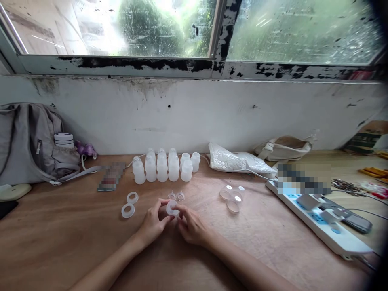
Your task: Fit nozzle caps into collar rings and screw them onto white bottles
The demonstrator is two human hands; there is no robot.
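Observation:
My left hand (154,222) pinches a translucent white collar ring (171,207) between thumb and fingers, just above the wooden table. From the other side my right hand (194,226) has its forefinger on the ring, with the other fingers curled. Just beyond the ring stand two clear silicone nipples (176,196). Two more collar rings (129,205) lie to the left of my hands. Farther back, several frosted baby bottles (162,171) stand in rows; some carry tops and a few at the right have open necks. Several clear round caps (233,198) lie to the right.
A white power strip (321,220) with plugs and cables runs along the right. A silvery padded bag (239,159) and a beige pouch (286,148) lie by the wall. At left are a grey backpack (27,141) and a blurred flat item (110,177).

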